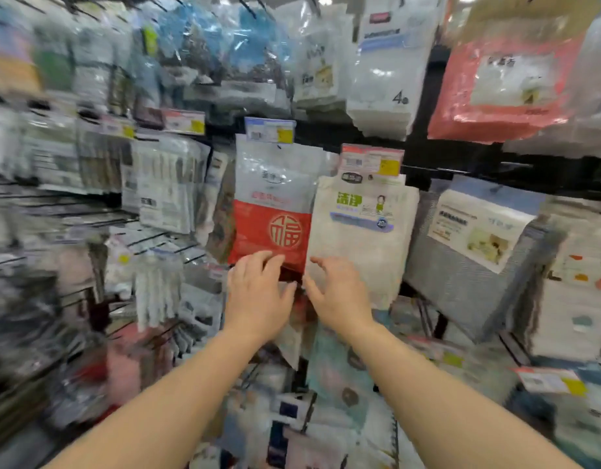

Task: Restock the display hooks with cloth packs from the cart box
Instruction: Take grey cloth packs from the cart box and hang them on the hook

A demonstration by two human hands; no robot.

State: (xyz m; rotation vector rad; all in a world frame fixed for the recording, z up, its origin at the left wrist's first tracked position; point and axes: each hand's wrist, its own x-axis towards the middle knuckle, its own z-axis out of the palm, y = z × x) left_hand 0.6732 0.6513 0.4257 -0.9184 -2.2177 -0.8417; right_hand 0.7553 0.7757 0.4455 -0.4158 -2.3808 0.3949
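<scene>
- Two bare forearms reach up from the bottom edge toward a crowded hanging display; much of the picture is motion-blurred, mostly at the left.
- The left hand (258, 292) has its fingers spread and loosely curled over the bottom edge of the red-and-white cloth pack (272, 211). The fingertips overlap the pack's lower edge, but whether they pinch it cannot be told.
- The right hand (336, 296) is open, fingers splayed, its fingertips at the lower left corner of the white cloth pack (363, 238); it grips nothing that can be seen.
- The two packs hang side by side, edges touching or nearly so, each under its own price tag: a blue-topped tag (270, 130) above the red one, a pink-topped tag (372, 160) above the white one.
- Below the hands, further packs hang in blurred rows.
- To the right hangs a grey cloth pack (461, 265) with a white label.
- Farther up, a pink-edged pack (502, 82) and a white pack marked "4" (387, 79) hang from the upper row.
- No cart or box is in view.
</scene>
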